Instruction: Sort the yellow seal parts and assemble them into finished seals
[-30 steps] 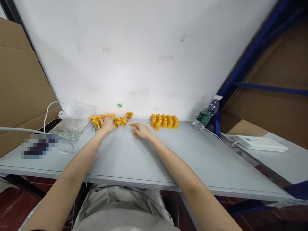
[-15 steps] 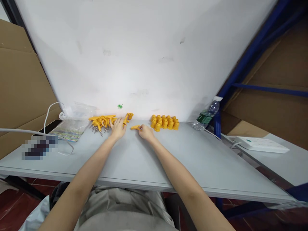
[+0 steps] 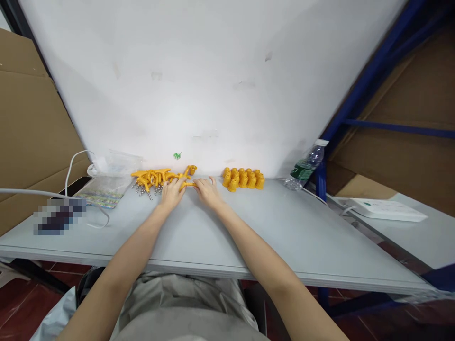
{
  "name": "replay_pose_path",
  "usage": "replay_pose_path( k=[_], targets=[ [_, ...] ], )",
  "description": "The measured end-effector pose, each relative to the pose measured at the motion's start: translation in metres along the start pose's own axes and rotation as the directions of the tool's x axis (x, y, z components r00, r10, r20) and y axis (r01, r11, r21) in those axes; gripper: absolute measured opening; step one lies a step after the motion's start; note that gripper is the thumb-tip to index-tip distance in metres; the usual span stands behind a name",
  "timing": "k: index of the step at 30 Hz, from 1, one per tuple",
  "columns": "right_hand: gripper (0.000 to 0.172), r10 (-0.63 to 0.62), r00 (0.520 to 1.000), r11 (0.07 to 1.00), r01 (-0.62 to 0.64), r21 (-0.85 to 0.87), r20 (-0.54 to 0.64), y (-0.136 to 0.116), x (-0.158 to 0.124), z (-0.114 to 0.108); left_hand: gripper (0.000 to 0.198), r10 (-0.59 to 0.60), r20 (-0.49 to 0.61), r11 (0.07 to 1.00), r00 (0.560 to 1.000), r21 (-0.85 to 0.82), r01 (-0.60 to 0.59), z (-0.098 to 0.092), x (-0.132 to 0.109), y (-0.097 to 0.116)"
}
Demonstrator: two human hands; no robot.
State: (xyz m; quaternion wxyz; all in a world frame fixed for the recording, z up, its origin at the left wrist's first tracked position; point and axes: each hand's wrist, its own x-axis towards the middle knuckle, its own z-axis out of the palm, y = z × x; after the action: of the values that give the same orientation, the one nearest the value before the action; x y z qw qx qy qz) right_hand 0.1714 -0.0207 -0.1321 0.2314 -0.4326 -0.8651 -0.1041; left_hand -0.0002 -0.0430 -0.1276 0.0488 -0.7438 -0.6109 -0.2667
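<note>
My left hand [image 3: 172, 192] is closed at the right side of a heap of yellow plastic pieces, gripping one end of a slim yellow plastic piece [image 3: 189, 184]. From the other side my right hand [image 3: 206, 190] pinches the same piece, its fingertips close to those of the left. Whether this is one part or two put together cannot be made out. The heap of yellow horn-shaped pieces [image 3: 151, 176] has short metal chains hanging from it. Just behind the hands stands a small yellow cup [image 3: 193, 169] beside the heap.
Rows of yellow cup-shaped pieces [image 3: 243, 180] stand at the right. A plastic bottle [image 3: 306, 166] leans by the blue frame [image 3: 322, 182]. Clear plastic bags [image 3: 106, 187] and a white cable [image 3: 67, 175] lie left. A white board [image 3: 220, 85] rises behind the table [image 3: 227, 246].
My right hand has moved left with its yellow piece, up to my left hand. My left hand has drawn slightly towards me, and the fingers of both now meet around the yellow piece.
</note>
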Motion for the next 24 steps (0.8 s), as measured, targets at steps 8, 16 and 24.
replay_pose_path(
  k=[8,16,24],
  targets=[
    [0.025,0.093,0.985,0.995,-0.087,-0.045,0.148,0.0,-0.002,0.0,0.038,0.015,0.027,0.998,1.0,-0.057,-0.014,0.006,0.001,-0.003],
    [0.024,0.116,0.993,0.979,-0.111,-0.17,0.019,0.0,0.002,0.0,0.03,-0.265,0.149,0.882,0.953,-0.362,0.302,0.01,0.007,0.001],
    [0.031,0.086,0.996,0.979,-0.092,-0.185,-0.039,-0.002,0.004,0.001,0.009,-0.361,0.465,0.483,0.808,-0.649,0.589,0.002,0.008,0.004]
  ],
)
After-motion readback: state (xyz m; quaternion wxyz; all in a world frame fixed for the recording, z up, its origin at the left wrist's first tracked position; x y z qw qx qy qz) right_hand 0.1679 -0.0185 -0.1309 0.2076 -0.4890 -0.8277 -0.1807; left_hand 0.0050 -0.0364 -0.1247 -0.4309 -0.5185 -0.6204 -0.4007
